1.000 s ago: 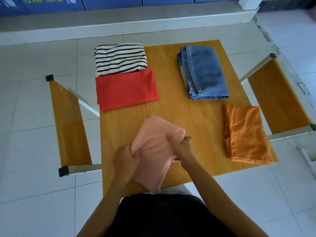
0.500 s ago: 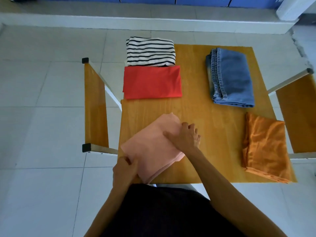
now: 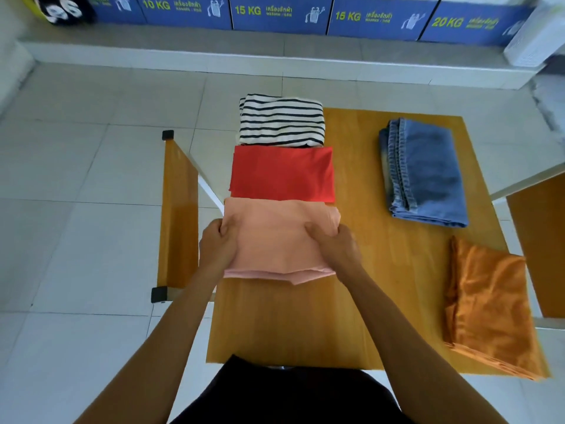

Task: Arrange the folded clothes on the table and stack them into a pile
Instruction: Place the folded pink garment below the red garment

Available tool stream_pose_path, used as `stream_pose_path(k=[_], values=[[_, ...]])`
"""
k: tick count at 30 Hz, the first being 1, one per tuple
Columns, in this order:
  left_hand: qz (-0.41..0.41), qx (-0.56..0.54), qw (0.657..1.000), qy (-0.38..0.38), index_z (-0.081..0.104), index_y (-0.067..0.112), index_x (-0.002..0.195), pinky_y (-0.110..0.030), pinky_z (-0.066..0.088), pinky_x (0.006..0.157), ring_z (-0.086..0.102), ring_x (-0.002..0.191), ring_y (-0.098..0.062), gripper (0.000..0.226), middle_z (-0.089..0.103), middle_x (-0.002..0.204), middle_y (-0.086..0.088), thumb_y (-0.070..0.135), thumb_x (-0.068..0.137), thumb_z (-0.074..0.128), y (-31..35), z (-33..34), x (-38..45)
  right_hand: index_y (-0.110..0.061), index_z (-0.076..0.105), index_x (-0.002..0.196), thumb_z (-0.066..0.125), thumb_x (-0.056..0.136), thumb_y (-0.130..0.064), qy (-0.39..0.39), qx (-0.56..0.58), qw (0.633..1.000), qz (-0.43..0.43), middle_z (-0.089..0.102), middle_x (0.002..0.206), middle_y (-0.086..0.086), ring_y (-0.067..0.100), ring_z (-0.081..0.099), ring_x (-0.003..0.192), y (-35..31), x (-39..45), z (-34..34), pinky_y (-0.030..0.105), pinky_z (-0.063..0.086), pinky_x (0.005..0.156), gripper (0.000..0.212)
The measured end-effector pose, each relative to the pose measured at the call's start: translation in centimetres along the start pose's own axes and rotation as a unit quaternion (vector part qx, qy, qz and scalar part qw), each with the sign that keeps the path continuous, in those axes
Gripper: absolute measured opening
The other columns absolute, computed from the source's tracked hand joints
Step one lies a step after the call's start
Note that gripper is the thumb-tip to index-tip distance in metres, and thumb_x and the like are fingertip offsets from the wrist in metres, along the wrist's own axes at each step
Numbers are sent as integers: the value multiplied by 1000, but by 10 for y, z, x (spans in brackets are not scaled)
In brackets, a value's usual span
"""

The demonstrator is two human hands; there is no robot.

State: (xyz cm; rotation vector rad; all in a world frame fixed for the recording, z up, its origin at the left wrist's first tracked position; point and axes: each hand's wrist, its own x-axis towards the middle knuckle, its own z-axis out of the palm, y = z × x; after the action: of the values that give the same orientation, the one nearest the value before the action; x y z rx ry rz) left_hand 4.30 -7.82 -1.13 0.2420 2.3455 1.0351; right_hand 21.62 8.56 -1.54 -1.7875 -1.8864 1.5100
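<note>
A folded pink cloth (image 3: 275, 240) lies on the wooden table (image 3: 382, 270), its far edge touching a folded red cloth (image 3: 282, 174). My left hand (image 3: 217, 244) grips the pink cloth's left edge and my right hand (image 3: 334, 244) grips its right side. Beyond the red cloth sits a folded black-and-white striped shirt (image 3: 281, 120), hanging over the table's far left corner. Folded blue jeans (image 3: 423, 171) lie at the far right. A folded orange cloth (image 3: 489, 304) rests at the near right edge.
Wooden benches stand on both sides of the table, the left bench (image 3: 180, 209) and the right bench (image 3: 538, 240). Blue boxes (image 3: 275, 10) line a raised ledge beyond the tiled floor. A white basket (image 3: 526, 47) sits at the far right.
The pink cloth has moved from the table's near edge up against the red cloth and now lies square. Both hands now hold its sides. The camera view has shifted.
</note>
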Motion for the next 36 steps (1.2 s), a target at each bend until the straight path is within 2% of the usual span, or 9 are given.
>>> stream_pose_path(k=[4, 10, 15, 18, 21, 23, 29, 33, 36], values=[[-23, 111, 993, -37, 52, 11, 125, -36, 47, 85, 59, 105, -26, 48, 61, 118, -7, 49, 98, 40, 1, 8, 23, -13, 55, 120, 66, 87, -44, -22, -33, 999, 3, 64, 109, 2, 18, 56, 87, 5, 19, 3, 31, 44, 65, 46], [-22, 87, 996, -28, 49, 13, 129, -46, 51, 95, 59, 110, -29, 48, 60, 123, -8, 47, 95, 50, -10, 11, 21, -11, 53, 132, 65, 90, -48, -47, -61, 997, -18, 63, 119, 4, 25, 60, 103, 11, 24, -2, 42, 53, 85, 58], [-37, 40, 999, 0, 44, 19, 137, -46, 51, 96, 57, 116, -29, 48, 56, 135, -7, 34, 94, 57, -19, 11, 11, -12, 47, 142, 61, 92, -34, -46, -10, 999, -7, 61, 131, 6, 21, 58, 102, 11, 12, -7, 32, 49, 75, 57], [-8, 84, 994, 69, 45, 21, 138, -51, 48, 100, 54, 122, -31, 53, 54, 139, -7, 38, 90, 61, -22, 11, -1, -16, 46, 145, 61, 91, -34, -20, 12, 1000, -17, 59, 131, 5, 22, 61, 108, 17, -1, -16, 28, 49, 72, 60], [35, 112, 981, 154, 57, 22, 126, -52, 42, 104, 53, 120, -29, 41, 59, 132, -7, 34, 88, 64, -10, 17, -23, -21, 49, 142, 62, 90, -38, 6, 27, 999, -30, 59, 126, 3, 19, 61, 105, 27, -19, -26, 22, 45, 64, 56], [46, 99, 980, 164, 62, 21, 119, -50, 41, 104, 53, 118, -28, 33, 61, 127, -6, 30, 86, 64, 3, 27, -41, -22, 52, 139, 63, 91, -38, 6, 40, 999, -31, 62, 122, 0, 16, 62, 101, 34, -31, -33, 23, 45, 63, 52], [170, 61, 984, -8, 65, 19, 105, -39, 51, 93, 59, 99, -19, 17, 65, 107, 1, 22, 89, 60, 34, 80, -92, -24, 62, 121, 65, 92, -36, 49, 69, 996, -28, 63, 99, -10, 5, 60, 83, 61, -63, -57, 21, 42, 58, 31], [150, 68, 984, -67, 66, 17, 105, -31, 47, 80, 57, 92, -15, 20, 67, 106, 2, 23, 89, 55, 47, 102, -106, -24, 68, 113, 65, 92, -35, 76, 67, 994, -28, 62, 92, -14, 3, 59, 82, 85, -73, -82, 22, 43, 63, 25], [132, 56, 983, -111, 66, 21, 102, -32, 49, 79, 60, 92, -17, 18, 67, 104, 3, 26, 90, 54, 56, 121, -113, -24, 69, 112, 64, 93, -36, 104, 66, 992, -16, 65, 95, -10, 7, 61, 85, 102, -75, -110, 25, 47, 68, 22]])
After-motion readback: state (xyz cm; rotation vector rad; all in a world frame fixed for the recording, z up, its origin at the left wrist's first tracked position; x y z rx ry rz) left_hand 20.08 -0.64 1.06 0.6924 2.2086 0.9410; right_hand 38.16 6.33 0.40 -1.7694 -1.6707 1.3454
